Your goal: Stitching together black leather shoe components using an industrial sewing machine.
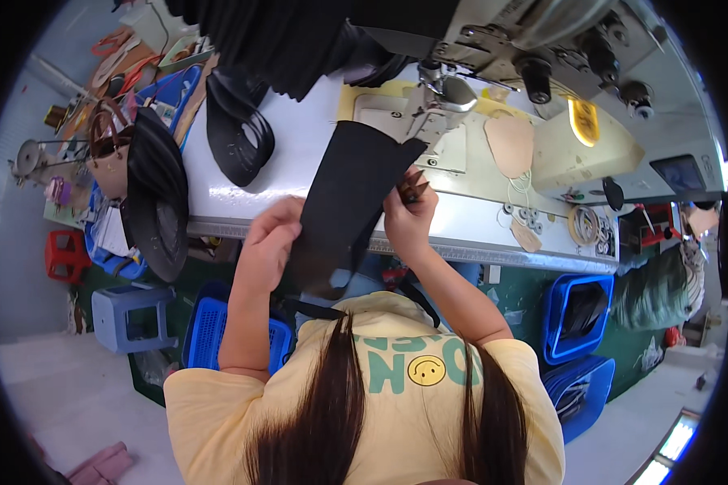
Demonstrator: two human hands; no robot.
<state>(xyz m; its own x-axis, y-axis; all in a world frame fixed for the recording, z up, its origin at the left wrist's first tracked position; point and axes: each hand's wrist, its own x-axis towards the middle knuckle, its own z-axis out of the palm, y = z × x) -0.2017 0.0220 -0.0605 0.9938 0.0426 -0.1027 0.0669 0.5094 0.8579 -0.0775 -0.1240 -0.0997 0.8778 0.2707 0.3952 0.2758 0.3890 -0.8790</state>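
Clearly, the panel (344, 186) is a light load: a flat black sheet, matt over most of its face, hanging slantwise in front of me between table and lap, its upper end beside the machine (453, 93). My left hand (273, 238) pinches its left edge with thumb and fingers. My right hand (412, 212) is curled round what look like dark snips (413, 188), with its fingers up against the panel's right edge; how firmly they hold that edge I can't tell.

I judge it bendy yet firm enough to keep its shape, not very slippery, and hardly fragile, though the points of the snips could mark it. I'd take it by the 2 long edges, since a grip at 1 end would let the other flop. The lower end is blurred, so I can't read its finish.

The machine's foot (429, 129) is the nearest obstacle: the panel's upper right corner comes close, and I can't tell whether they touch. Black pieces (267, 40) hang overhead and crowd the top. On the table (303, 170), another black piece (236, 133) lies to the left; a beige piece (510, 145), small bobbins (527, 217) and a tape roll (583, 225) sit to the right, well apart from the panel.
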